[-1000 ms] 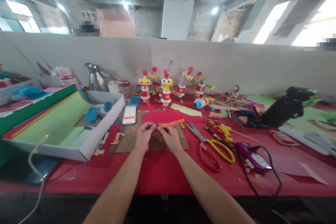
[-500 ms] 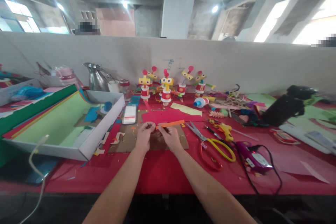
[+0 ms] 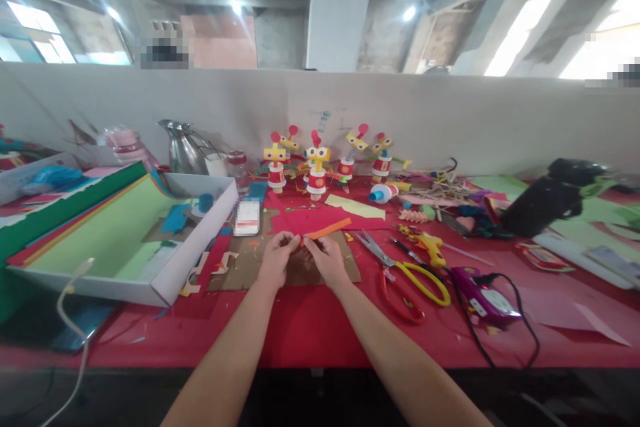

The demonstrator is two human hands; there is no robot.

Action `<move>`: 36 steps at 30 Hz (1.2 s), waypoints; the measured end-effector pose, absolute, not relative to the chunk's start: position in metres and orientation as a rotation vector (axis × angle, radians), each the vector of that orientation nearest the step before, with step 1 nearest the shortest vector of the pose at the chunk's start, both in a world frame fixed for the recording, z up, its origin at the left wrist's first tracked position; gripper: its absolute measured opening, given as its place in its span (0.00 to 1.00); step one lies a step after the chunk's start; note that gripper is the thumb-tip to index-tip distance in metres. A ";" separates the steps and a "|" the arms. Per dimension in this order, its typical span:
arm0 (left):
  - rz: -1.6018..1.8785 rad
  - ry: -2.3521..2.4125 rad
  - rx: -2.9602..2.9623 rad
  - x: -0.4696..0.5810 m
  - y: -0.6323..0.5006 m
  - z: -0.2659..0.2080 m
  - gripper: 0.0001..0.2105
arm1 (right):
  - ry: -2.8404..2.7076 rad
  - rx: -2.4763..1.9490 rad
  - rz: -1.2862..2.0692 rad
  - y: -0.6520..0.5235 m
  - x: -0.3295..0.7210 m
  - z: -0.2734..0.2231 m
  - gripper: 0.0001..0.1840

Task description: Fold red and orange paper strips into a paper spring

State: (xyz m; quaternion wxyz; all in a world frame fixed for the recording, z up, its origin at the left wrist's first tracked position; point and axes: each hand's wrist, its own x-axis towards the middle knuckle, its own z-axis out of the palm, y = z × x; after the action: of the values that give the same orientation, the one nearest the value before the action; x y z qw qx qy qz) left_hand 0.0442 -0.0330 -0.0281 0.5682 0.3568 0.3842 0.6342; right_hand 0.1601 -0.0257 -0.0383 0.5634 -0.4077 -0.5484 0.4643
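Note:
An orange paper strip is pinched at its near end between the fingertips of both hands, its free end pointing up to the right. My left hand closes on that end from the left. Close beside it, my right hand grips the strip with thumb and fingers. Both hands are just above a brown cardboard sheet. Behind them lies a red paper sheet. To the right, large scissors with one yellow and one red handle rest with blades apart.
Several paper-cup figures stand along the partition. At left is a white box with coloured paper. On the right are a yellow glue gun, a purple power socket with a black cord, and a black bottle.
The strip's free end has tilted upward, away from me. The hands have shifted very slightly and keep their pinch on the strip.

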 end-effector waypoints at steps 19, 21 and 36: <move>1.413 0.768 0.606 0.041 -0.030 -0.026 0.14 | -1.701 -0.953 0.472 -0.037 0.166 -0.030 0.04; 1.409 0.774 0.605 0.041 -0.030 -0.025 0.14 | -1.698 -0.951 0.459 -0.038 0.166 -0.030 0.04; 1.429 0.799 0.536 0.046 -0.030 -0.024 0.14 | -1.477 -0.914 0.697 -0.025 0.163 -0.045 0.08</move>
State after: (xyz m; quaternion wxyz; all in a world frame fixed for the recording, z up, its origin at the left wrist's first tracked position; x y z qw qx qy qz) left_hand 0.0463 -0.0297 -0.0236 0.6513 0.2361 0.3518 0.6295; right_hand 0.1627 -0.0247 -0.0447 0.5930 -0.3933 -0.6354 0.2999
